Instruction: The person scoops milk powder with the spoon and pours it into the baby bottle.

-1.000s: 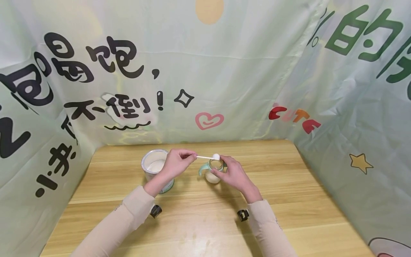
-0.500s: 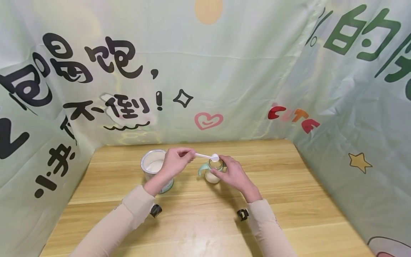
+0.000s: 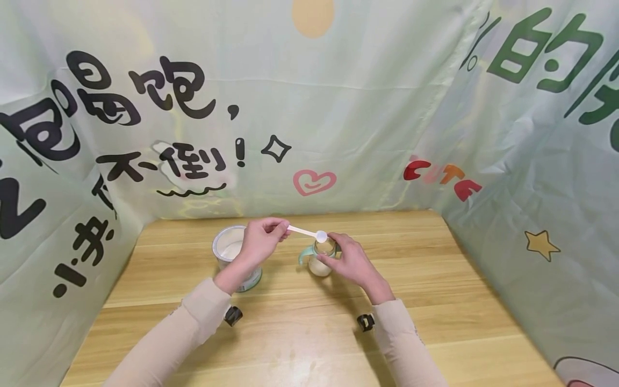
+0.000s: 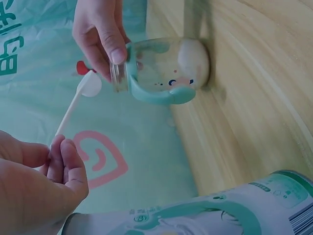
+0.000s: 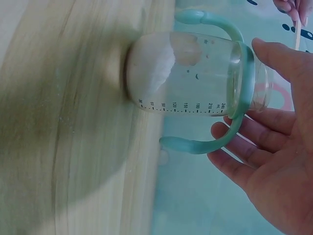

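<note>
My left hand [image 3: 263, 241] pinches the end of a white scoop's handle between thumb and fingers. The scoop [image 3: 321, 236] is held just above the mouth of a baby bottle, its bowl tipped on its side. The clear bottle [image 4: 161, 68] stands upright on the table and has a mint-green collar with two handles. White powder [image 5: 151, 66] lies in its bottom. My right hand [image 3: 357, 264] holds the bottle around the neck and collar, thumb on one side and fingers on the other. The scoop is largely out of the right wrist view.
An opened milk powder can [image 3: 226, 263] stands on the wooden table [image 3: 300, 333] left of the bottle, partly behind my left hand and wrist. Printed cloth [image 3: 271, 107] walls enclose the table at the back and both sides. Black wrist devices [image 3: 366, 323] hang below both sleeves.
My left hand has risen slightly and moved left, and the scoop has turned so its bowl opening faces the head camera. The right hand and the bottle have stayed in place.
</note>
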Demonstrator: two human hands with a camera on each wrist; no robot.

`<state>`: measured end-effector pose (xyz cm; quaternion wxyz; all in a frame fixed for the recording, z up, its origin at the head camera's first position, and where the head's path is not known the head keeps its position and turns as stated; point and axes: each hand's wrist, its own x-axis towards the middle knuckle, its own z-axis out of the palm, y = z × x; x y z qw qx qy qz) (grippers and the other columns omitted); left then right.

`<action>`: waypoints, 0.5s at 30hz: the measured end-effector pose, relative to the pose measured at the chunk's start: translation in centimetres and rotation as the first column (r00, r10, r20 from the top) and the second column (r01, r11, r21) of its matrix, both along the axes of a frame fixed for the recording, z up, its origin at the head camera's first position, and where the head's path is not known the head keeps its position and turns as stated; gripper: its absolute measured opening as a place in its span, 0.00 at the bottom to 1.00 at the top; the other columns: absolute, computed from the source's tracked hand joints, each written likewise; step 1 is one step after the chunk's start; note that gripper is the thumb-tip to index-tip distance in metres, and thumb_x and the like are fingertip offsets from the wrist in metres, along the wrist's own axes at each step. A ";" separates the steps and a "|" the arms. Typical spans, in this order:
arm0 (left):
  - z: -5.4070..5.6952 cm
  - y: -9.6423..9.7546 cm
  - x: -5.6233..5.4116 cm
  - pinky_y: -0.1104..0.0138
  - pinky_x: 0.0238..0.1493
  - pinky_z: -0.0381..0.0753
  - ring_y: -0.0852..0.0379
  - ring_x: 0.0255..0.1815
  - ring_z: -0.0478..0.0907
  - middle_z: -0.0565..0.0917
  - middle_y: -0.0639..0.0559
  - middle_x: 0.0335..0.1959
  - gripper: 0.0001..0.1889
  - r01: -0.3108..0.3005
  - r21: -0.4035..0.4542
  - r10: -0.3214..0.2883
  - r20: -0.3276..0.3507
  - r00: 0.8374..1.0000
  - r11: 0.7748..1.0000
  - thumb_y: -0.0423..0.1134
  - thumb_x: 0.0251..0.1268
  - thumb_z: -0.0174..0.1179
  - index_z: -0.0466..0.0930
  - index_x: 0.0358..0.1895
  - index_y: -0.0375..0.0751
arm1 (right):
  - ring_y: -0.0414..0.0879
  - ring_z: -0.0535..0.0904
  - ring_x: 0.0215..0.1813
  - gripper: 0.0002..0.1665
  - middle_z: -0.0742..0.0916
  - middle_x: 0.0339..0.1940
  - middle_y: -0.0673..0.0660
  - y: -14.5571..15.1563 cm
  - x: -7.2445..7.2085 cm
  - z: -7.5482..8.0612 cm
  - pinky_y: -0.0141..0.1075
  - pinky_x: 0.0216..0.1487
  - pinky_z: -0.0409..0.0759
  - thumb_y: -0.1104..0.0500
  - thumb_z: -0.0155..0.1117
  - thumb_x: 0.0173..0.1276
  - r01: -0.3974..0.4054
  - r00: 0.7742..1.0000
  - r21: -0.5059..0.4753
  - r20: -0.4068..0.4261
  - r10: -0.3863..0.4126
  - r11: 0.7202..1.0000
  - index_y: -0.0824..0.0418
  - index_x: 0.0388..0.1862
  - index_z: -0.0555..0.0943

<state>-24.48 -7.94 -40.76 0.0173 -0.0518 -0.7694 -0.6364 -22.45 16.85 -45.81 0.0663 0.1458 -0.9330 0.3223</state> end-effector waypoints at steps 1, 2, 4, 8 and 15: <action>0.0 -0.1 0.0 0.71 0.41 0.89 0.55 0.37 0.90 0.92 0.40 0.38 0.10 -0.006 -0.001 0.006 -0.001 1.000 1.000 0.35 0.76 0.65 0.90 0.48 0.31 | 0.59 0.83 0.65 0.38 0.85 0.64 0.65 0.0 0.0 0.0 0.55 0.66 0.81 0.46 0.76 0.69 -0.002 1.000 0.001 -0.003 0.002 1.000 0.66 0.70 0.77; 0.1 -0.2 -0.1 0.72 0.41 0.88 0.57 0.36 0.90 0.92 0.40 0.38 0.10 -0.011 -0.002 0.011 -0.001 1.000 1.000 0.35 0.76 0.65 0.90 0.49 0.31 | 0.59 0.83 0.65 0.38 0.85 0.64 0.65 -0.1 -0.1 0.0 0.55 0.66 0.81 0.45 0.76 0.69 -0.004 1.000 0.002 -0.006 0.004 1.000 0.66 0.70 0.77; 0.1 -0.4 -0.1 0.72 0.41 0.88 0.58 0.37 0.89 0.92 0.39 0.39 0.11 -0.017 -0.003 0.017 0.001 1.000 1.000 0.36 0.76 0.64 0.90 0.49 0.31 | 0.59 0.82 0.65 0.39 0.85 0.64 0.65 -0.2 -0.1 0.2 0.55 0.67 0.81 0.45 0.76 0.69 -0.008 1.000 0.004 -0.008 0.008 1.000 0.66 0.70 0.77; 0.2 -0.9 -0.2 0.72 0.42 0.88 0.54 0.39 0.90 0.92 0.39 0.40 0.11 -0.030 -0.012 0.030 0.009 1.000 0.999 0.36 0.77 0.63 0.90 0.50 0.33 | 0.61 0.81 0.68 0.40 0.85 0.66 0.66 -0.5 -0.2 0.5 0.55 0.70 0.79 0.45 0.76 0.69 -0.016 1.000 0.010 -0.003 0.016 1.000 0.67 0.71 0.77; 0.5 -1.9 -0.3 0.73 0.42 0.88 0.48 0.42 0.90 0.92 0.40 0.39 0.11 -0.057 0.022 0.057 0.009 0.998 0.998 0.35 0.77 0.63 0.89 0.51 0.30 | 0.63 0.80 0.69 0.41 0.84 0.66 0.67 -0.8 -0.4 1.1 0.57 0.72 0.77 0.46 0.75 0.70 -0.039 0.999 0.012 -0.018 0.039 0.999 0.67 0.72 0.76</action>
